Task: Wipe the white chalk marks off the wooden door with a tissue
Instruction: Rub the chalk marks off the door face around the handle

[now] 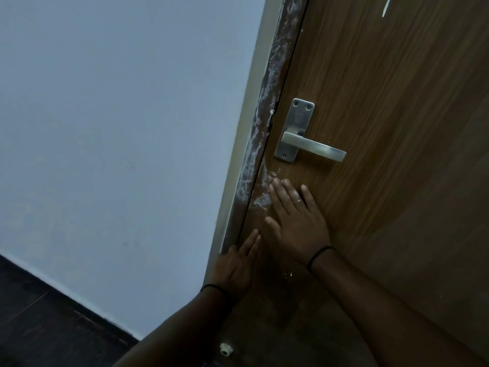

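Note:
The brown wooden door [383, 102] fills the right side of the head view. White chalk marks [263, 192] smear its left edge just below the metal lever handle [308, 144], and more white streaks run up the door frame [267, 107]. My right hand [296, 221] lies flat on the door with straight fingers, its fingertips beside the chalk smear. My left hand [235, 266] also rests flat on the door's edge lower down, fingers straight. No tissue shows under or in either hand.
A pale blue wall [119, 128] stands to the left, with dark floor [39, 327] below it. A small white lump [225, 349] sits near the door's bottom. A short white streak [386, 6] marks the door's top.

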